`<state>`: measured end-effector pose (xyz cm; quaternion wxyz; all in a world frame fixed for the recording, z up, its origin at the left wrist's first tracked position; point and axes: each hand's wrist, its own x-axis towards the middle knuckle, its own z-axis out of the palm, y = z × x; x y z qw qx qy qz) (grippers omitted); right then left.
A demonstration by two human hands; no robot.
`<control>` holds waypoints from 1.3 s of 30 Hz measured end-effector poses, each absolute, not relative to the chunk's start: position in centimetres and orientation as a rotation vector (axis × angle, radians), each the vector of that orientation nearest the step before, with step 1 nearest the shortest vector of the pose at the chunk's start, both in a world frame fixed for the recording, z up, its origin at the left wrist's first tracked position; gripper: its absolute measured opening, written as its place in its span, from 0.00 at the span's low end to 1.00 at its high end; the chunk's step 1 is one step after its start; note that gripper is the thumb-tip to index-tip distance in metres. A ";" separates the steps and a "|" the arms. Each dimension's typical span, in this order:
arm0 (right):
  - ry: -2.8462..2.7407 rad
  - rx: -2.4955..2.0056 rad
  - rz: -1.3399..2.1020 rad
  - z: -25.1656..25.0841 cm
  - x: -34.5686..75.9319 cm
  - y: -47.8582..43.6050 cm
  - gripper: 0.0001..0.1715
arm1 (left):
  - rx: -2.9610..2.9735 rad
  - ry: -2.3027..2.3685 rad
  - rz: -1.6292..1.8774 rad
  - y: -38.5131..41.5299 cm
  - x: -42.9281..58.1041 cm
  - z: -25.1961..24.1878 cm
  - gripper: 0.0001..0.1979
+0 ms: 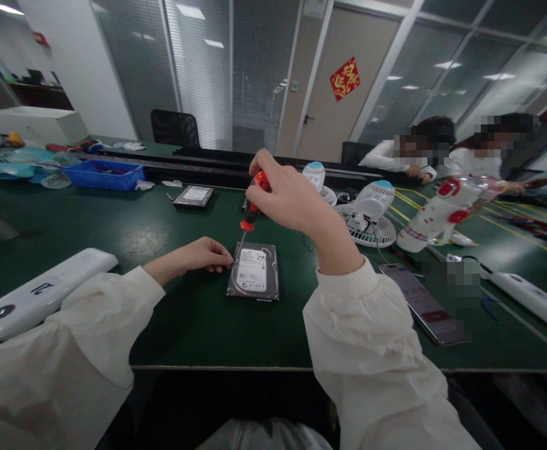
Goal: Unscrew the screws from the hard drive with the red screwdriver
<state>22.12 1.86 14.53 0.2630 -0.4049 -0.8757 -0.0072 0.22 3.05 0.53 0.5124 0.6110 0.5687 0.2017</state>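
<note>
my right hand (pixel 289 194) grips the driver (pixel 251 214); my left hand (pixel 202 255) bunches its fingertips at the drive (pixel 254 270), pinching what, if anything, i can't tell. best press straight, turn steadily.

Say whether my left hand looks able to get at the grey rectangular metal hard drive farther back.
Probably yes, with a stretch: only flat green tabletop seems to lie between your left hand and that hard drive.
</note>
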 end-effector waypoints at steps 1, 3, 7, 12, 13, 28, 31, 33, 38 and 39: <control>-2.366 -1.096 -0.013 14.5 22.2 1.9 0.17 | 1.469 1.370 0.485 3.0 0.2 0.6 0.18; -2.347 -1.122 -0.021 14.4 22.2 2.1 0.20 | 1.467 1.373 0.486 3.0 0.3 0.6 0.18; -2.335 -1.137 -0.037 14.4 22.2 2.1 0.18 | 1.461 1.377 0.481 2.9 0.3 0.8 0.17; -2.355 -1.104 0.017 14.5 22.3 2.0 0.19 | 1.459 1.377 0.476 2.9 0.1 0.7 0.17; -2.347 -1.111 0.015 14.5 22.3 2.0 0.20 | 1.460 1.376 0.477 3.0 0.1 0.7 0.17; -2.316 -1.176 -0.064 14.6 22.2 1.9 0.21 | 1.474 1.359 0.483 3.3 -0.1 0.0 0.17; -2.337 -1.154 -0.048 14.6 22.2 2.0 0.19 | 1.476 1.358 0.482 3.5 -0.3 -0.2 0.18; -2.344 -1.135 -0.026 14.5 22.2 2.0 0.20 | 1.475 1.360 0.482 3.6 -0.3 -0.2 0.18; -2.309 -1.154 -0.064 14.4 22.0 1.9 0.21 | 1.468 1.366 0.486 3.4 -0.2 0.0 0.18; -2.311 -1.152 -0.071 14.4 22.0 1.9 0.19 | 1.466 1.368 0.485 3.4 -0.1 0.0 0.18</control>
